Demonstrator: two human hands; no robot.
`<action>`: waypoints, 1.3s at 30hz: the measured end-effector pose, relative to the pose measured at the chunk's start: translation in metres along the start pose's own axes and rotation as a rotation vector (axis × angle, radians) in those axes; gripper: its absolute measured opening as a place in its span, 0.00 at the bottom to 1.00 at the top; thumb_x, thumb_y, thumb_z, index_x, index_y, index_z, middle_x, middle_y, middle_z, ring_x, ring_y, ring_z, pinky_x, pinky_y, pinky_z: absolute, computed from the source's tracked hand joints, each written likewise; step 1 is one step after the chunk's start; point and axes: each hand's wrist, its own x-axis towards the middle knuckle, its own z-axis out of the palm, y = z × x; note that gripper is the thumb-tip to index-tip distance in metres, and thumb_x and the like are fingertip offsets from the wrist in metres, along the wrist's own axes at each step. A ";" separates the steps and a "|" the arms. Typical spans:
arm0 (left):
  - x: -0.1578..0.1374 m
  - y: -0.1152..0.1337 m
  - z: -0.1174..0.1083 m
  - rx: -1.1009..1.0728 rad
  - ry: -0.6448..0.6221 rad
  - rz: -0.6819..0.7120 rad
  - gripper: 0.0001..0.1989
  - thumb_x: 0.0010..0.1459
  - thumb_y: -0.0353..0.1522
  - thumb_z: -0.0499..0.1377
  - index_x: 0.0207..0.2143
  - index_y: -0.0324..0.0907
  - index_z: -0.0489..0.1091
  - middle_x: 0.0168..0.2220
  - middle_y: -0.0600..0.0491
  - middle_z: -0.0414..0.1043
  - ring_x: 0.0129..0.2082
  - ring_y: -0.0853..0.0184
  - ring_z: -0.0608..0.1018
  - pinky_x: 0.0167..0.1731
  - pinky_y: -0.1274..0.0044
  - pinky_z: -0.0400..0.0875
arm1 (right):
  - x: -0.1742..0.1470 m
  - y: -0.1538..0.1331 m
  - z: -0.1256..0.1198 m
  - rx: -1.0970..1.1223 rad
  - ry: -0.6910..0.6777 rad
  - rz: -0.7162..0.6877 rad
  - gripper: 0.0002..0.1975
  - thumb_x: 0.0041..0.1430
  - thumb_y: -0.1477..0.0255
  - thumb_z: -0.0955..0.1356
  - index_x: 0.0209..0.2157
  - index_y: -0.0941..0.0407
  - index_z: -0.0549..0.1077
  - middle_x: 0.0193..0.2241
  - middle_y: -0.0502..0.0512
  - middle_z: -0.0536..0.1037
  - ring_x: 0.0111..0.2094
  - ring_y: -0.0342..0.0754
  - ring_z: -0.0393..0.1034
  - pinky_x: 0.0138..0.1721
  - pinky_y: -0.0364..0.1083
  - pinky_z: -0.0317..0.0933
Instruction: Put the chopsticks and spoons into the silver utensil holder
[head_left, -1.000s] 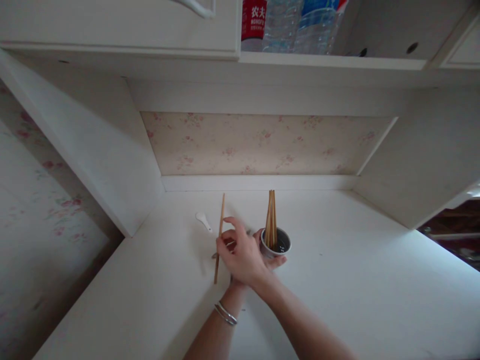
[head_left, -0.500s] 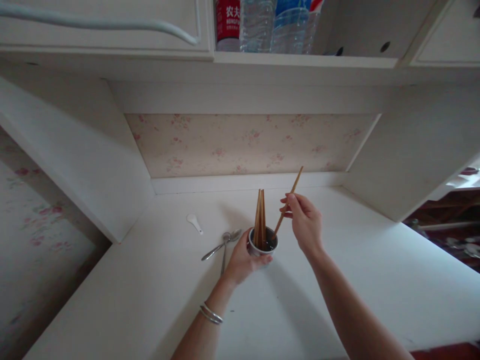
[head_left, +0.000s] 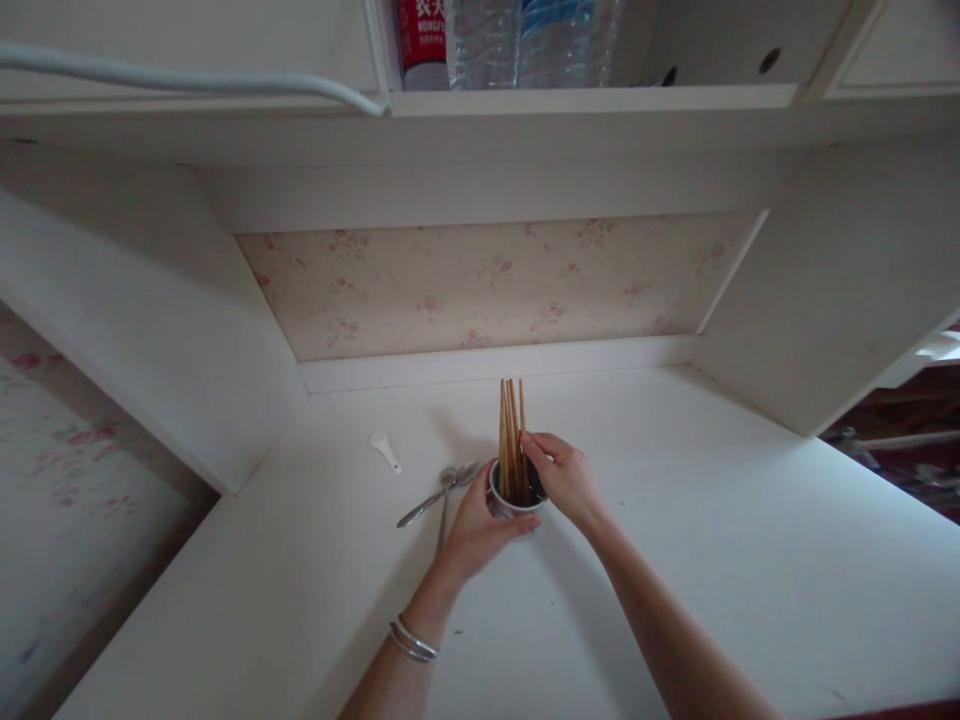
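Observation:
My left hand (head_left: 480, 525) is wrapped round a metal cup (head_left: 519, 510) on the white surface, thumb along its front. Several wooden chopsticks (head_left: 507, 430) stand in the cup, leaning against its left side. Between the thumb and fingers of my right hand (head_left: 559, 470) is one chopstick (head_left: 523, 405), upright with its lower part inside the cup. The cup's bottom and the chopsticks' lower ends are hidden. Two metal spoons (head_left: 424, 508) lie crossed just left of my left hand. A white spoon (head_left: 384, 452) lies farther back to the left.
A white shelf (head_left: 592, 100) with plastic bottles (head_left: 487, 45) hangs overhead. White side panels (head_left: 825, 260) stand left and right of the white tabletop (head_left: 712, 520). Floral wallpaper (head_left: 465, 285) covers the back. A pale curved cable or bar (head_left: 187, 78) runs across the upper left.
My right hand has moved left and down to the cup, turning its chopstick from slanted to upright beside the others. My left hand keeps its hold on the cup. The view has shifted slightly.

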 end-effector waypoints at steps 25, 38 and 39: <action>-0.014 0.030 -0.036 0.763 0.084 -0.064 0.21 0.51 0.37 0.63 0.48 0.42 0.71 0.44 0.48 0.75 0.39 0.64 0.77 0.39 0.75 0.70 | -0.053 0.040 0.013 0.356 -0.116 -0.014 0.42 0.45 0.62 0.75 0.59 0.53 0.55 0.56 0.63 0.67 0.56 0.59 0.62 0.59 0.60 0.54; -0.026 0.031 -0.058 1.641 0.301 -0.406 0.18 0.60 0.45 0.49 0.35 0.42 0.71 0.37 0.45 0.77 0.36 0.57 0.78 0.31 0.74 0.64 | -0.054 0.046 0.022 0.474 -0.095 -0.006 0.42 0.46 0.62 0.75 0.60 0.52 0.54 0.57 0.62 0.67 0.57 0.60 0.62 0.58 0.61 0.54; -0.026 0.029 -0.057 1.651 0.285 -0.405 0.18 0.61 0.43 0.48 0.35 0.42 0.71 0.37 0.45 0.77 0.36 0.57 0.78 0.32 0.74 0.64 | -0.054 0.046 0.022 0.486 -0.101 -0.010 0.42 0.46 0.61 0.75 0.60 0.52 0.54 0.57 0.62 0.67 0.57 0.60 0.62 0.58 0.61 0.54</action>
